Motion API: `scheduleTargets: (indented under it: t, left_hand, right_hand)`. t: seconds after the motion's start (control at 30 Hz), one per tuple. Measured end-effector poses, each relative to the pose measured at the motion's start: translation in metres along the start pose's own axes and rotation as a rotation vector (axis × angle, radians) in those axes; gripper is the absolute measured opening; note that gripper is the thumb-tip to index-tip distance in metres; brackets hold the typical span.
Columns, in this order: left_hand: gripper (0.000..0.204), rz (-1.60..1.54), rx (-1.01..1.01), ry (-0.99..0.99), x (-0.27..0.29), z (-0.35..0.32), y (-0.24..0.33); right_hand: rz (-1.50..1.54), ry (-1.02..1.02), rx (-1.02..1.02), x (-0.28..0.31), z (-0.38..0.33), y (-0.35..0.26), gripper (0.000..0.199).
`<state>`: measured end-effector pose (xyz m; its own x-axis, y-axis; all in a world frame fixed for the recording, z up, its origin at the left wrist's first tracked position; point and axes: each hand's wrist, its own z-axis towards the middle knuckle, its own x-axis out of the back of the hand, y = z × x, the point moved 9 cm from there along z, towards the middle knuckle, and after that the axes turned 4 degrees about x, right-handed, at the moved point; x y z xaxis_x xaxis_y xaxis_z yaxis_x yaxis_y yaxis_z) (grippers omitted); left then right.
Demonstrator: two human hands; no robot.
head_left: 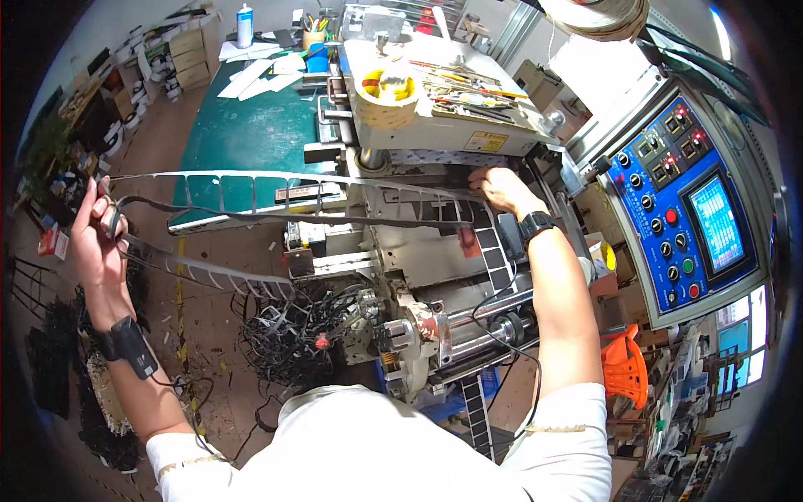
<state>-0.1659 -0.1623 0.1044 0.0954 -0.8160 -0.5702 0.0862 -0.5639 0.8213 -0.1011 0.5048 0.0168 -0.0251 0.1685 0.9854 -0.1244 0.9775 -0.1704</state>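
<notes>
My left hand (pixel 99 230), raised at the far left, is closed around a long black strip with ladder-like openings (pixel 251 179). From it the strip stretches right to the machine, and another length hangs toward a tangled heap of black scrap strips (pixel 293 335). My right hand (pixel 505 192) reaches over the machine bed (pixel 418 249), close to the strip's right end. Its fingers are curled together; what they grip is hidden. Below it a dark web with pale rectangular windows (pixel 493 258) runs toward steel rollers (pixel 485 309). Both wrists wear black bands with cables.
A blue control panel (pixel 669 201) with knobs and a lit screen stands at right. Tools and a tape roll (pixel 386 96) lie on the machine's white top. Behind left is a green table (pixel 251 134) with papers. An orange plastic chair (pixel 626 366) is at lower right.
</notes>
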Motion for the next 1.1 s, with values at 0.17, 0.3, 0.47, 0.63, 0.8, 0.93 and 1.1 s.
scheduleTargets:
  t: [0.17,0.3,0.47,0.63,0.8,0.93,1.1]
  left_hand:
    - [0.027,-0.046,-0.041,-0.121,0.013,-0.002,0.020]
    - [0.034,0.330,-0.346,0.057,-0.008,-0.037,0.051]
    - [0.030,0.157,-0.202,0.009,0.023,-0.017,0.052]
    - [0.028,0.166,-0.187,0.001,0.045,-0.009,0.061]
    - [0.026,0.240,-0.258,0.200,0.074,-0.002,0.075]
    - [0.029,0.207,-0.204,0.058,0.092,0.018,0.071]
    - [0.027,0.231,-0.231,0.148,0.073,0.000,0.073]
  right_hand:
    - [0.019,0.016,-0.029,0.003,-0.001,-0.009,0.029]
    - [0.112,0.053,-0.163,0.002,-0.008,0.004,0.028]
    - [0.062,-0.029,-0.041,-0.006,0.001,0.006,0.032]
    - [0.000,-0.031,-0.005,-0.002,0.000,-0.006,0.030]
    - [0.100,0.018,-0.138,0.006,-0.003,-0.009,0.028]
    - [-0.137,-0.039,0.124,-0.004,0.002,-0.006,0.028]
    - [-0.093,-0.011,0.085,-0.001,0.001,-0.005,0.027]
